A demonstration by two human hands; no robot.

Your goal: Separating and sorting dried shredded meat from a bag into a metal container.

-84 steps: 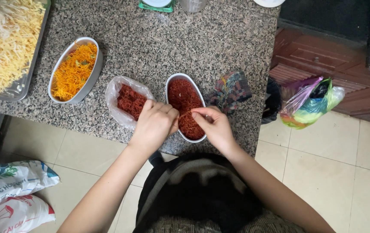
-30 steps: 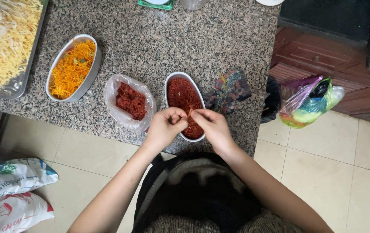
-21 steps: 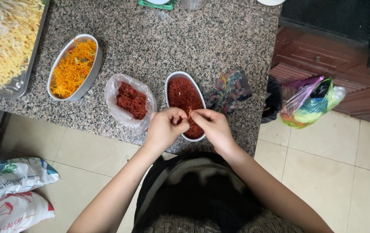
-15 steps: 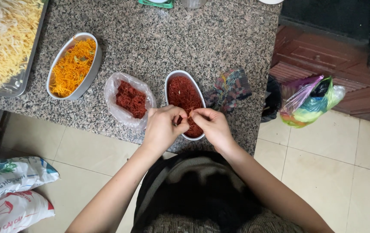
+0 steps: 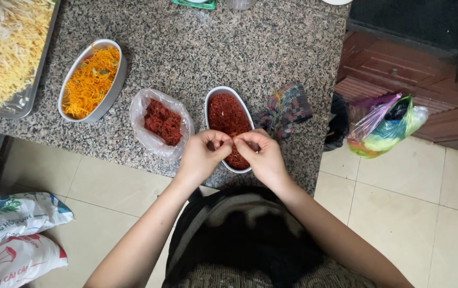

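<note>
My left hand (image 5: 201, 154) and my right hand (image 5: 261, 154) meet over the near end of an oval metal dish (image 5: 211, 98) filled with dark red shreds (image 5: 227, 114). Both pinch a small clump of those red shreds between thumb and fingertips, the fingers of the two hands almost touching. Just left of the dish lies an open clear plastic bag (image 5: 143, 133) holding more red shreds (image 5: 162, 121).
A second oval dish (image 5: 118, 74) of orange shreds stands further left, and a metal tray (image 5: 23, 106) of pale yellow shreds at the far left. A patterned cloth (image 5: 287, 106) lies right of the red dish. Bags sit on the tiled floor: colourful ones (image 5: 383, 125) right, white sacks (image 5: 10, 234) left.
My left hand moved from beside the plastic bag rightward to meet my right hand over the red dish. Both hands then stayed there, fingers working the clump.
</note>
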